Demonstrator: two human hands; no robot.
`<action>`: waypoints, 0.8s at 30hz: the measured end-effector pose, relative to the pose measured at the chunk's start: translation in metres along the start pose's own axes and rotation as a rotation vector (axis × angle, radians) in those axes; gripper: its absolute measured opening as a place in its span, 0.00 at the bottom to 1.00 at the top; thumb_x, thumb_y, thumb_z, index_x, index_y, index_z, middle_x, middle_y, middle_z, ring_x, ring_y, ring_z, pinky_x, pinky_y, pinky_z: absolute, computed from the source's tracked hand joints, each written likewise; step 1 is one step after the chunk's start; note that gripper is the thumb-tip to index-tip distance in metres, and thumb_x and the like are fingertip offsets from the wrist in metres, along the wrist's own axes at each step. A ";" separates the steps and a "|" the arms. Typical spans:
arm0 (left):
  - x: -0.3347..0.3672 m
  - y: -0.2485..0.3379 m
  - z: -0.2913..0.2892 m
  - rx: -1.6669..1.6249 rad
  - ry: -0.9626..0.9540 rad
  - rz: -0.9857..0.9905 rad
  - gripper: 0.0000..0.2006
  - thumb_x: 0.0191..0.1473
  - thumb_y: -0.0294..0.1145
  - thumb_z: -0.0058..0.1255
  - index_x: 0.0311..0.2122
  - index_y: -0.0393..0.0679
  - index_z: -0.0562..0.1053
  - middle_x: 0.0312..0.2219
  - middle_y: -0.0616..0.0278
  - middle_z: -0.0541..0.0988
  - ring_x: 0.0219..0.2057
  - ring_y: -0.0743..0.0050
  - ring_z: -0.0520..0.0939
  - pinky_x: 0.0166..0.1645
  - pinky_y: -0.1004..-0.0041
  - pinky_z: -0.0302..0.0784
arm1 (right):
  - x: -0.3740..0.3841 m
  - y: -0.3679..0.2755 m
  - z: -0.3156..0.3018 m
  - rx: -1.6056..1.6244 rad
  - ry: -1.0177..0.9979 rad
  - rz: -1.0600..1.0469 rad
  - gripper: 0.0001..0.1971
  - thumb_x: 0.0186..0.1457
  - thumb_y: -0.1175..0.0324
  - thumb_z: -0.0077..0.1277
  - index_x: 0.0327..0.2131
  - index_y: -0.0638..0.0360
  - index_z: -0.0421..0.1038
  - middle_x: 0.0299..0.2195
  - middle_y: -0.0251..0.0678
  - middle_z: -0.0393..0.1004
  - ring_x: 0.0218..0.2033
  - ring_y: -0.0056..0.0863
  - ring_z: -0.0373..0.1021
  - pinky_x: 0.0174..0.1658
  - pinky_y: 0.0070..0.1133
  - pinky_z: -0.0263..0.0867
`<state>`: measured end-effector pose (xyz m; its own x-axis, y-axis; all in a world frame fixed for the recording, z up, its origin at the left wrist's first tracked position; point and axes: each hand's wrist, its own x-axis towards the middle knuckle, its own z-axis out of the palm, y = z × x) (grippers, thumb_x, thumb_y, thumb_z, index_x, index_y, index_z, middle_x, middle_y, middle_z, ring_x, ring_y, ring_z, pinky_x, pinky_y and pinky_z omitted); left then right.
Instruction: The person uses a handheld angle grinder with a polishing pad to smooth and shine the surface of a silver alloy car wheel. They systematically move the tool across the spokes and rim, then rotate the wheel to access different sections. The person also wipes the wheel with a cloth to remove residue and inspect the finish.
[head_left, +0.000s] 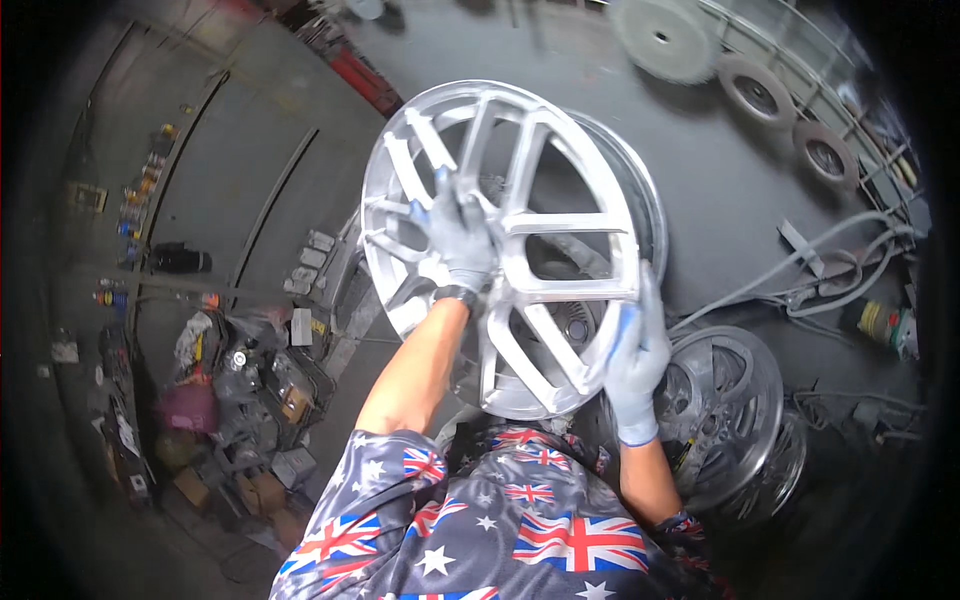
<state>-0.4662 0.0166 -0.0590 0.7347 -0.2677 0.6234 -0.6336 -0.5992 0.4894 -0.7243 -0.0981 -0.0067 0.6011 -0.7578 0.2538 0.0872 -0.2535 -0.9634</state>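
Wheel [545, 222], silver and many-spoked, stands tilted in the upper middle of the frame, with the gloved left hand [462, 238] laid over its spokes near the centre, fingers partly spread. At its lower right edge the gloved right hand [634, 365] pinches the rim, blue-tipped thumb on the front face and fingers along the outer side, though how firmly I cannot tell. More wheels [716, 420] lean at lower right, round discs [665, 38] line the upper right, and mixed clutter [245, 400] fills the lower left.
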 end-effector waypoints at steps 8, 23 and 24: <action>0.001 0.005 -0.007 0.052 -0.214 -0.065 0.31 0.62 0.44 0.42 0.67 0.40 0.60 0.44 0.46 0.78 0.51 0.44 0.75 0.69 0.38 0.41 | -0.008 0.017 0.005 -0.352 0.236 -0.005 0.17 0.71 0.66 0.43 0.54 0.70 0.71 0.50 0.46 0.77 0.52 0.33 0.73 0.57 0.26 0.65; -0.135 -0.132 -0.171 -0.037 -0.664 0.257 0.33 0.62 0.52 0.43 0.68 0.45 0.61 0.66 0.47 0.62 0.68 0.41 0.57 0.70 0.37 0.43 | -0.216 0.096 0.075 -0.660 0.445 0.174 0.33 0.74 0.51 0.31 0.63 0.78 0.55 0.60 0.58 0.66 0.62 0.46 0.63 0.66 0.31 0.55; -0.153 -0.146 -0.175 0.029 -0.635 0.245 0.33 0.62 0.51 0.44 0.68 0.45 0.60 0.66 0.46 0.62 0.68 0.41 0.56 0.69 0.37 0.44 | -0.235 0.127 0.070 -0.692 0.439 0.081 0.33 0.74 0.50 0.32 0.64 0.76 0.55 0.58 0.58 0.69 0.60 0.46 0.66 0.64 0.31 0.59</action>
<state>-0.5281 0.2770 -0.1194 0.5763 -0.7841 0.2306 -0.7995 -0.4823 0.3580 -0.7990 0.0896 -0.1949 0.2071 -0.9193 0.3347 -0.5389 -0.3927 -0.7452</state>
